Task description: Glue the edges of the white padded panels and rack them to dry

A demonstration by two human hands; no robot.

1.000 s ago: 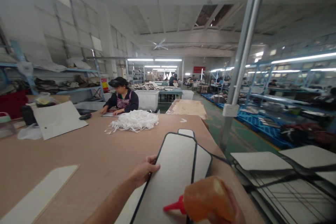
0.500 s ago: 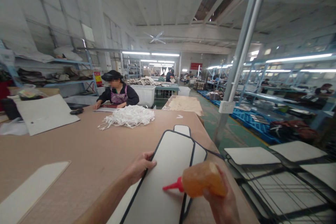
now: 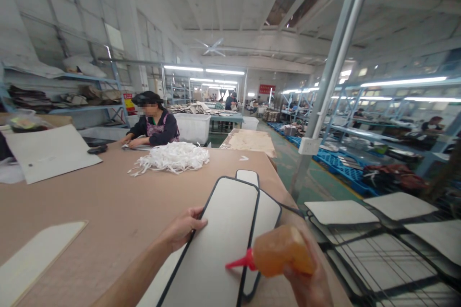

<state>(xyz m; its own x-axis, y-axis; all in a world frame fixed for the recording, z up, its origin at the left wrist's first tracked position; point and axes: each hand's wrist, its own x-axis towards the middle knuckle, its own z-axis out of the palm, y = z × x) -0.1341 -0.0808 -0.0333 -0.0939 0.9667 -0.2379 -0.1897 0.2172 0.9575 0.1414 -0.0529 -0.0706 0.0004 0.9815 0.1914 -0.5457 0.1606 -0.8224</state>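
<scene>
The left hand [image 3: 187, 226] pinches the left edge of a long white panel with black edging [image 3: 223, 235], thumb on the upper face and fingers curled around the rim, so the panel stretches out to the right of the hand and runs out of view toward the person. The right hand [image 3: 312, 268] is wrapped around the base end of an amber squeeze bottle [image 3: 279, 252], tipped on its side; the bottle lies to the left of that palm, and its red nozzle [image 3: 240, 262] points left over the panel's face, though whether the tip touches it cannot be told. Beneath and beyond the held panel, a second black-edged panel [image 3: 268, 216] and a smaller rounded panel [image 3: 248, 177] show on the brown tabletop [image 3: 115, 196]. Compared with half a second ago, both grips are unchanged, but the nozzle tip is now closer to the panel's right-hand edging. Against the frame one second ago, more of the right hand has come into view. Across the table, past the heap of white strips [image 3: 178, 157], a co-worker's [image 3: 154, 129] hands have drawn nearer each other, and the dark red patch seen between them half a second ago no longer shows.
</scene>
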